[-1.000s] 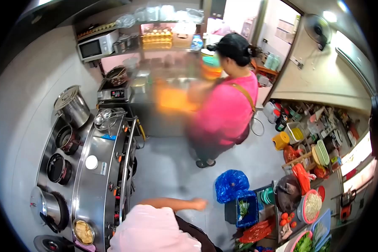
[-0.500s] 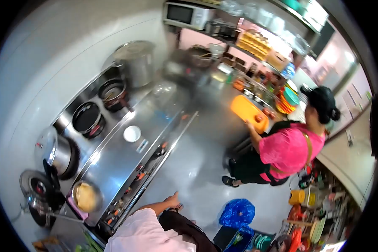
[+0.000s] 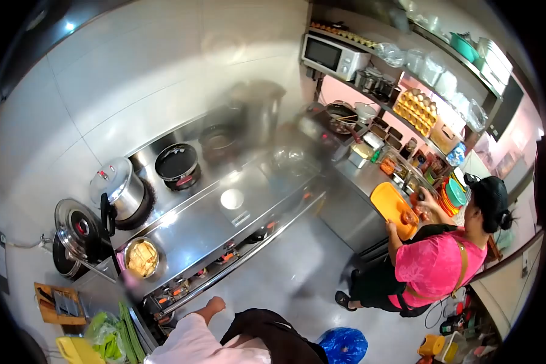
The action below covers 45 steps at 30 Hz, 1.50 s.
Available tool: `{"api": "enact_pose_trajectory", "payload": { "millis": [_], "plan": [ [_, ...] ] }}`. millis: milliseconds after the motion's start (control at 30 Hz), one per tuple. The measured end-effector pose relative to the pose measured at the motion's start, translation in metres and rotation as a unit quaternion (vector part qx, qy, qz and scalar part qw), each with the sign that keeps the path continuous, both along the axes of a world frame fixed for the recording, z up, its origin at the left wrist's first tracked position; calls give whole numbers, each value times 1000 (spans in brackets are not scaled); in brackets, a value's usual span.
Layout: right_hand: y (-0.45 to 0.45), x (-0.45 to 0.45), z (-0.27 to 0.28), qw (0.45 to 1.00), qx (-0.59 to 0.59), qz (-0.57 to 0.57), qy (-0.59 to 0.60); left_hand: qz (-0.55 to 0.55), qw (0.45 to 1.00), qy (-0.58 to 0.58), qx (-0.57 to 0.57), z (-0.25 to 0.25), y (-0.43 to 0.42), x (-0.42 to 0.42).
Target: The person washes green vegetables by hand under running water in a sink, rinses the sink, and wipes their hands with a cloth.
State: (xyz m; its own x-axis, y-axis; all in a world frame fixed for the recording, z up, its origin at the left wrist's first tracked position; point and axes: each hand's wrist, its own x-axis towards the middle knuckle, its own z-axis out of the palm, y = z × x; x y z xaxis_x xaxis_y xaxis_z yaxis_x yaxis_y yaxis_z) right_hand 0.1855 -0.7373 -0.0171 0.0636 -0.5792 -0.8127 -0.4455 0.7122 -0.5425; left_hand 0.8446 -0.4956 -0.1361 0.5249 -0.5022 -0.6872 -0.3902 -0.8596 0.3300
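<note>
My left hand (image 3: 215, 304) hangs above the floor at the end of a pale pink sleeve (image 3: 188, 340), its fingers curled in and nothing visible in them. It is apart from the steel counter (image 3: 194, 233), nearest to the rail (image 3: 261, 241) along the front edge. My right hand is out of sight, and a black apron (image 3: 273, 330) covers the lower middle. On the counter are a metal bowl of pale yellow pieces (image 3: 142, 258) and a white round dish (image 3: 232, 199).
A lidded pressure cooker (image 3: 118, 188) and a black pan (image 3: 176, 162) sit at the stove. To the right, a co-worker in a pink shirt (image 3: 434, 267) holds an orange cutting board (image 3: 387, 203). A blue plastic bag (image 3: 344, 346) lies on the floor. Green vegetables (image 3: 118, 333) are at lower left.
The view has swung, so the counter and co-worker now sit further right. My left hand appears lower and further left, its fingers more curled. The co-worker's other hand now shows by the board.
</note>
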Motion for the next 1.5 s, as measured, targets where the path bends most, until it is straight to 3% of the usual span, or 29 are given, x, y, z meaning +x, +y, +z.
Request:
{"api": "enact_pose_trajectory", "payload": {
  "millis": [33, 67, 133, 167, 200, 233, 333, 433, 500, 533, 567, 633, 700, 767, 833, 900, 1000, 1100, 1200, 1267, 1300, 1333, 1400, 1433, 1467, 1500],
  "plan": [
    [-6, -9, -10, 991, -83, 104, 14, 64, 998, 7, -20, 9, -3, -10],
    [-16, -15, -23, 942, -214, 252, 51, 169, 983, -23, -62, 17, -6, -24],
    [-29, -29, -47, 896, -322, 301, 61, 155, 984, -83, -32, 38, -14, -38],
    [-46, -22, -68, 980, -142, 135, -43, 136, 984, -114, -20, 45, -27, -42],
    [-64, -13, -86, 991, 13, -88, -102, 55, 990, -122, -37, 45, -31, -38],
    [-67, -4, -89, 986, 37, -148, -71, 58, 992, -100, -42, 49, -41, -41],
    [-73, 13, -69, 983, 35, -172, -61, 97, 995, 5, -12, 56, -42, -42],
    [-68, 8, -88, 973, 59, -203, -97, 177, 975, 31, -127, 54, -34, -48],
    [-59, -7, -117, 959, 90, -217, -159, 58, 994, -22, -87, 60, -38, -40],
    [-54, -2, -104, 949, 113, -239, -171, 0, 997, -47, -68, 63, -43, -34],
    [-48, -14, -129, 927, 164, -286, -176, 58, 995, 26, -80, 65, -46, -33],
    [-37, -34, -152, 919, 232, -257, -191, 179, 962, 173, -109, 76, -52, -36],
    [-40, -28, -128, 944, 218, -200, -144, 75, 995, 43, -41, 84, -60, -40],
    [-55, -14, -111, 961, 211, -142, -107, 45, 998, 17, -28, 92, -64, -42],
    [-75, 4, -101, 972, 202, -88, -84, 152, 976, -156, -23, 102, -70, -68],
    [-98, 26, -93, 978, 189, -45, -69, 100, 960, -254, -62, 119, -64, -77],
    [-135, 67, -79, 985, 165, 17, -53, 179, 980, 37, 74, 100, -44, -56],
    [-164, 114, -63, 986, 138, 78, -42, 252, 965, -44, 52, 68, -9, -63],
    [-186, 161, -49, 984, 116, 127, -36, 366, 926, -81, 47, 81, 11, -61],
    [-198, 193, -37, 982, 104, 157, -33, 486, 870, -78, 42, 69, 42, -32],
    [-203, 212, -30, 980, 98, 174, -27, 477, 870, -116, 36, 96, 54, -21],
    [-207, 231, -23, 978, 94, 186, -20, 491, 847, -190, 69, 22, 95, 5],
    [-216, 268, -11, 973, 84, 214, -7, 672, 687, -274, 40, 66, 117, 42],
    [-219, 283, -5, 972, 78, 223, -4, 688, 687, -233, -9, 81, 143, 63],
    [-221, 299, 1, 969, 75, 236, 3, 645, 681, -347, -31, 74, 167, 78],
    [-220, 320, 10, 967, 71, 245, 7, 676, 669, -309, 5, 93, 178, 98]
  ]
}}
